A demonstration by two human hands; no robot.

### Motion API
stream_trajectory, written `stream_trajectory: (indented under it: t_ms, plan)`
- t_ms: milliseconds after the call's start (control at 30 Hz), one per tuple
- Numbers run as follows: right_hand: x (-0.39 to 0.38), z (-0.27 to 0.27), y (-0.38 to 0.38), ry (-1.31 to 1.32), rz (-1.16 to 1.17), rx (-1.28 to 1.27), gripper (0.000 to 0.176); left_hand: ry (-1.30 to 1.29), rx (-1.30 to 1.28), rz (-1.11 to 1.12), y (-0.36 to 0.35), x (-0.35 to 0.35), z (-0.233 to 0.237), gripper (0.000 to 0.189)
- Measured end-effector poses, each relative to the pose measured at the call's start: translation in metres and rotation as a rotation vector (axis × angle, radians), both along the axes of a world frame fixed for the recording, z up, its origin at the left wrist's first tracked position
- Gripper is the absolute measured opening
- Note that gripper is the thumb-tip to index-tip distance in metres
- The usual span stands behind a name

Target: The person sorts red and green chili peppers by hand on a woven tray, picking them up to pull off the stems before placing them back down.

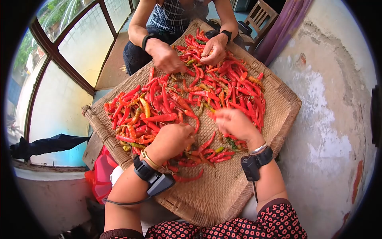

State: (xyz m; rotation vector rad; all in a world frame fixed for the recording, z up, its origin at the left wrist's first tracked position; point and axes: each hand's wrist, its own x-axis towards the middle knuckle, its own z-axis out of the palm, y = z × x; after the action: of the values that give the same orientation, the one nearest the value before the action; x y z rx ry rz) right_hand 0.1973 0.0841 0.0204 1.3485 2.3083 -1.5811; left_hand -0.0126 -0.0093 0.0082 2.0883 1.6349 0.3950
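Note:
A heap of red chili peppers (139,119), mixed with some yellow, orange and green ones, is spread over a woven tray (199,199). My left hand (171,139) is closed at the near left side of the heap, its fingers curled down. A curved red chili pepper (193,119) runs up from its fingertips. To the right, my right hand (234,123) reaches over the middle of the peppers, smeared by motion, with a yellowish chili pepper right at its fingertips. Between my hands lies a smaller cluster of red chili peppers (207,153) with one green pepper.
Across the tray, another person's two hands (165,57) work among the far peppers. Windows and a folded dark umbrella (47,145) are at left, above a red plastic bag (101,175). A worn wall (318,119) stands at right; a wooden chair (260,20) is behind.

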Motion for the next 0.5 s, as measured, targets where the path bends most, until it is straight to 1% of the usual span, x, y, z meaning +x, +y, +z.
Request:
stream_trajectory:
  t_ms: [67, 100, 167, 200, 267, 300, 333, 367, 400, 433, 467, 500]
  plan:
    - [-0.013, -0.011, -0.001, 0.919, -0.653, 0.115, 0.02, -0.015, 0.092, -0.163, -0.004, 0.003, -0.012, 0.023]
    - [-0.011, -0.016, 0.003, 0.918, -0.656, 0.113, 0.02, -0.015, 0.089, -0.165, -0.006, 0.006, -0.013, 0.023]
    - [-0.004, -0.026, 0.012, 0.796, -0.715, 0.432, 0.024, 0.13, 0.013, -0.234, -0.01, 0.014, -0.014, 0.028]
    - [-0.001, -0.028, 0.011, 0.797, -0.718, 0.432, 0.024, 0.132, 0.012, -0.236, -0.011, 0.016, -0.015, 0.028]
    - [0.006, -0.03, 0.006, 0.39, -0.33, 0.397, 0.026, 0.229, 0.023, -0.214, -0.013, 0.019, -0.015, 0.034]
    - [0.001, -0.015, -0.002, 0.266, -0.21, 0.271, 0.027, 0.236, 0.029, -0.216, -0.013, 0.02, -0.012, 0.034]
    - [-0.001, -0.016, -0.006, 0.184, -0.046, 0.307, 0.028, 0.256, 0.012, -0.176, -0.014, 0.021, -0.007, 0.032]
    - [-0.004, -0.022, -0.009, 0.155, 0.108, 0.359, 0.029, 0.279, -0.003, -0.135, -0.015, 0.021, -0.003, 0.031]
    - [-0.005, -0.031, -0.012, 0.158, 0.288, 0.512, 0.029, 0.29, 0.011, -0.133, -0.015, 0.02, -0.003, 0.031]
    - [-0.007, -0.04, -0.018, 0.075, 0.373, 0.541, 0.028, 0.315, 0.0, -0.155, -0.015, 0.019, -0.006, 0.035]
    - [-0.008, -0.044, -0.023, -0.021, 0.445, 0.502, 0.026, 0.339, -0.012, -0.177, -0.015, 0.018, -0.008, 0.04]
    - [-0.01, -0.039, -0.029, -0.052, 0.486, 0.464, 0.026, 0.325, 0.007, -0.225, -0.015, 0.017, -0.009, 0.042]
